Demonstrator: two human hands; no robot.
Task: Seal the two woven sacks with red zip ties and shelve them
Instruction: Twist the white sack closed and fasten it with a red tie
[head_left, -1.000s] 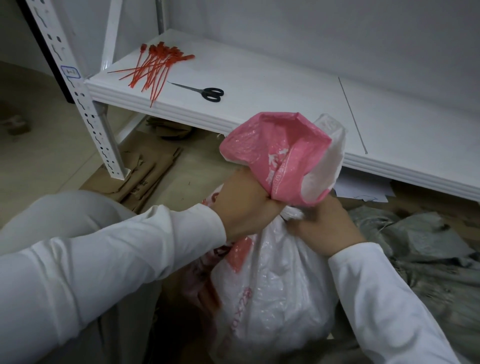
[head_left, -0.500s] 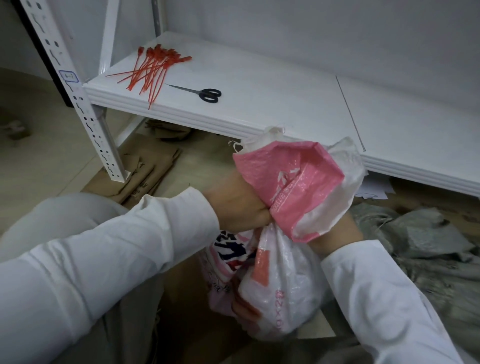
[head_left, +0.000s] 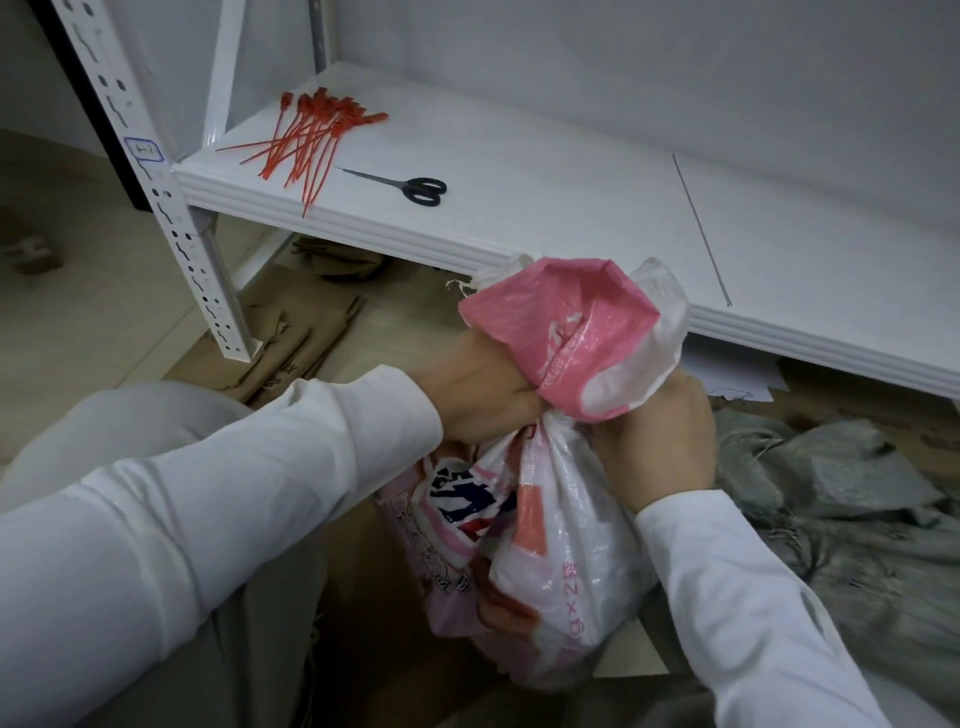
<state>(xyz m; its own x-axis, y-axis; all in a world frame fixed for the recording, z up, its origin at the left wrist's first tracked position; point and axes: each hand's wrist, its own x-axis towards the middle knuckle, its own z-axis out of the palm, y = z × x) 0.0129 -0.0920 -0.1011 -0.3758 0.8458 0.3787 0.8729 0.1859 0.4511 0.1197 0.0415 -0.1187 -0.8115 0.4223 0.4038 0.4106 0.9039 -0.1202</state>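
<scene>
A white and pink woven sack (head_left: 545, 561) stands on the floor in front of me, its mouth gathered into a pink bunch above the neck. My left hand (head_left: 483, 395) grips the neck from the left, and my right hand (head_left: 654, 447) grips it from the right, just below the bunch. A grey woven sack (head_left: 841, 499) lies crumpled on the floor to the right. Several red zip ties (head_left: 306, 140) lie in a loose pile at the left end of the white shelf (head_left: 571, 208).
Black-handled scissors (head_left: 405, 184) lie on the shelf right of the zip ties. A perforated white upright (head_left: 166, 208) stands at the shelf's left corner. Flattened cardboard (head_left: 291, 348) covers the floor under the shelf. My knee (head_left: 130, 421) is at the lower left.
The sack's bunched top has dropped lower and shifted right while both hands kept their hold on the neck; the right hand now shows fully, wrapped round the neck.
</scene>
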